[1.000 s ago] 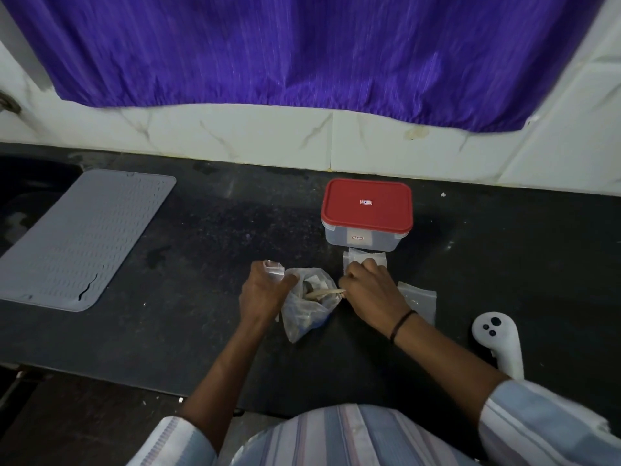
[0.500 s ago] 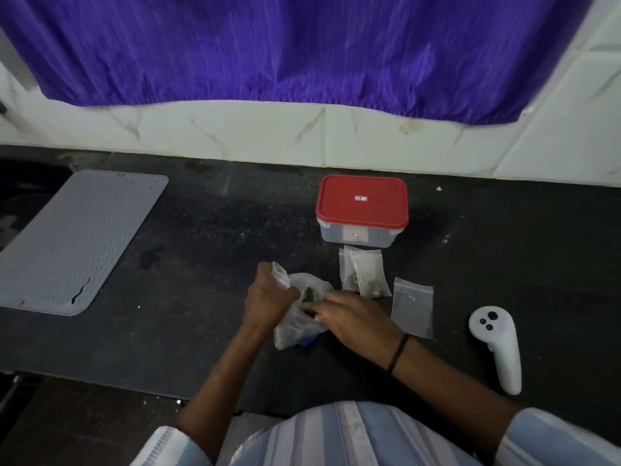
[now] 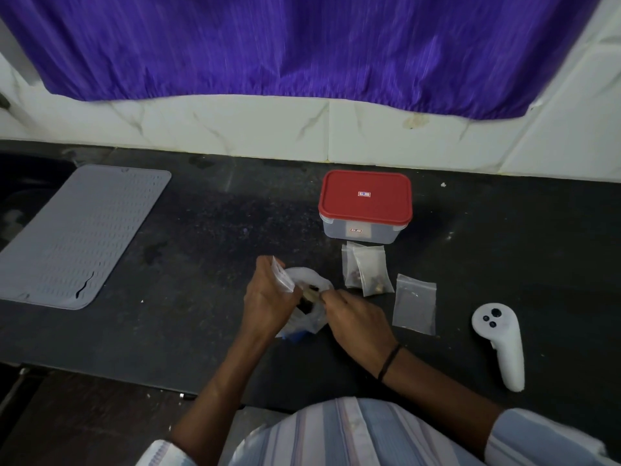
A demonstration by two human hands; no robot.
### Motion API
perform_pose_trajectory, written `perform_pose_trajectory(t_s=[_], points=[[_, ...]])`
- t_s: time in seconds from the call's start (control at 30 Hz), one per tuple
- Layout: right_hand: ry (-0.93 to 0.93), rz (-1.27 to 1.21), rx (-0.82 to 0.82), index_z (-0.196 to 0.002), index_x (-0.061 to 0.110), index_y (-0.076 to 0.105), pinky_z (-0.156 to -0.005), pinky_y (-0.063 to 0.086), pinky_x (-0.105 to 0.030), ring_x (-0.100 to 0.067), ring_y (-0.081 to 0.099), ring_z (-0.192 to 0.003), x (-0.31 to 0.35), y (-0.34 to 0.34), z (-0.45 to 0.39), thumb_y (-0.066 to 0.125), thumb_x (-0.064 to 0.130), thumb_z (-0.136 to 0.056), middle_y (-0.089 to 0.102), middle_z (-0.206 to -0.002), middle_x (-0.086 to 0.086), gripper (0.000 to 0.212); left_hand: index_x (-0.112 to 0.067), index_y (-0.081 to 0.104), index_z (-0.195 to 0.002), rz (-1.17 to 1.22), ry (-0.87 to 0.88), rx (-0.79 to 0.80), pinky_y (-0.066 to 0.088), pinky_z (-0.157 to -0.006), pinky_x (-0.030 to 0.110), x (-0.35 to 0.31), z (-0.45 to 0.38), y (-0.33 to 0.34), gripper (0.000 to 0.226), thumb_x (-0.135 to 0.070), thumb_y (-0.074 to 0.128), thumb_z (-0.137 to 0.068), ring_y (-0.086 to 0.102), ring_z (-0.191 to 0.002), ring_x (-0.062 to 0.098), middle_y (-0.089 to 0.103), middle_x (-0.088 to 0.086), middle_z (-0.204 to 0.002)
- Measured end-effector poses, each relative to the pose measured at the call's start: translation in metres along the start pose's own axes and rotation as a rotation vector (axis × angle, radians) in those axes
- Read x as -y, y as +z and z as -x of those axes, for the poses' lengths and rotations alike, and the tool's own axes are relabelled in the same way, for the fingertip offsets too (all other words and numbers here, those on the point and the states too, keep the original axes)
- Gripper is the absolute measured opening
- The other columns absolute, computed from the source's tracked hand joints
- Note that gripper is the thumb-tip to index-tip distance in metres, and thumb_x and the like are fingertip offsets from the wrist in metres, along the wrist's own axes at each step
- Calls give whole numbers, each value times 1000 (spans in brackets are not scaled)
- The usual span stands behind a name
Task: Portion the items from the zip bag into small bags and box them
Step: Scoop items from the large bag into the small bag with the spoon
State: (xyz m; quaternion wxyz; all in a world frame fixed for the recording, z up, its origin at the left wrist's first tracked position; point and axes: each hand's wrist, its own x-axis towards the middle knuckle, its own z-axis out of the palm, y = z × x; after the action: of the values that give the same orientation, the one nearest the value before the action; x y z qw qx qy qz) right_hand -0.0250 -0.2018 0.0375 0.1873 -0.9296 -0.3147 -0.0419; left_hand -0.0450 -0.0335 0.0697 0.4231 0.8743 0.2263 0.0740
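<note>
Holding the zip bag (image 3: 304,306) up off the counter (image 3: 208,250), the left hand (image 3: 268,299) curls round its crumpled side and also pinches a small bag (image 3: 283,279) upright against it, probably so that bag's mouth sits right beside the source and a piece has little way to travel. The right hand (image 3: 358,319) has its fingertips closed on a pale item (image 3: 312,293) at the zip bag's mouth, a pinch suited to lifting out one piece at a time; whether the item is clear of the opening I cannot tell. Two filled bags (image 3: 366,272) lie overlapped just in front of the box (image 3: 365,205), likely staged there so they can go in together once the red lid, which is on, comes off. An empty bag (image 3: 415,304) lies flat to the right of them, near the right hand, apparently next in line. A white controller (image 3: 500,338) sits farther right and a grey mat (image 3: 74,237) well apart on the left, both out of the working area. Judging by this layout, portioning is partway through and boxing has not begun.
</note>
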Motion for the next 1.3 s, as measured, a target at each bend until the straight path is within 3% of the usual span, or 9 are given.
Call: perform_pose_trajectory(t_s=[0.2, 0.37, 0.43, 0.5, 0.57, 0.8, 0.93, 1.1, 1.3], points=[[-45, 56, -43, -78, 20, 64, -46, 43, -20, -10, 57, -53, 6, -10, 6, 75, 18, -72, 60, -66, 4, 13, -23, 38, -112, -29, -179, 116, 50, -68, 33, 2, 1, 3, 61, -29, 83, -71, 52, -77, 4, 50, -12, -88], [-40, 157, 29, -71, 22, 61, -38, 37, -21, -12, 55, -46, 11, -14, 2, 85, 18, -54, 58, -62, 4, 30, -22, 39, -119, -51, -231, 193, 51, -74, 34, 4, 3, 10, 64, -27, 82, -73, 57, -85, 15, 53, -6, -95], [9, 102, 65, -77, 22, 62, -41, 40, -23, -13, 59, -52, 10, -10, 2, 83, 17, -62, 60, -67, 4, 26, -19, 40, -124, -57, -233, 190, 53, -80, 37, 4, 2, 11, 62, -26, 79, -77, 58, -92, 19, 55, -1, -103], [50, 26, 122, -94, 20, 63, -55, 40, -24, -15, 63, -70, 8, -6, 3, 66, 19, -85, 64, -83, 1, 10, -19, 41, -126, -43, -252, 181, 55, -86, 42, 5, 0, 12, 57, -29, 75, -81, 60, -95, 21, 55, 0, -105], [90, -103, 163, -105, 20, 61, -65, 38, -22, -15, 63, -84, 5, 0, 8, 48, 23, -98, 65, -95, 0, 15, -19, 43, -127, -20, -267, 170, 56, -88, 44, 7, -2, 13, 55, -34, 73, -84, 60, -96, 21, 56, -1, -106], [282, -468, 206, -123, 22, 60, -81, 48, -17, -2, 60, -93, 3, 6, 21, 47, 24, -101, 67, -107, 5, 26, -22, 45, -126, 75, -350, 142, 58, -86, 46, 17, -6, 15, 47, -25, 70, -87, 62, -98, 21, 58, 3, -111], [386, -621, 158, -118, 20, 65, -83, 47, -14, 0, 61, -97, 1, 5, 22, 50, 20, -99, 68, -109, 6, 24, -22, 44, -127, 83, -351, 130, 59, -83, 47, 20, -4, 13, 50, -22, 72, -85, 64, -95, 21, 58, 1, -107], [454, -689, 68, -114, 23, 65, -75, 47, -8, 7, 60, -91, -1, 3, 27, 54, 17, -97, 65, -99, 15, 21, -22, 41, -128, 58, -323, 135, 59, -83, 48, 20, -5, 8, 58, -26, 77, -82, 64, -99, 24, 54, 1, -109], [495, -739, -59, -105, 21, 70, -64, 48, -13, 1, 62, -76, -11, -8, 33, 57, 14, -95, 67, -84, 14, 18, -23, 47, -114, 111, -76, 50, 56, -76, 36, 22, 2, -7, 59, -39, 85, -73, 59, -96, 14, 57, -2, -108]])
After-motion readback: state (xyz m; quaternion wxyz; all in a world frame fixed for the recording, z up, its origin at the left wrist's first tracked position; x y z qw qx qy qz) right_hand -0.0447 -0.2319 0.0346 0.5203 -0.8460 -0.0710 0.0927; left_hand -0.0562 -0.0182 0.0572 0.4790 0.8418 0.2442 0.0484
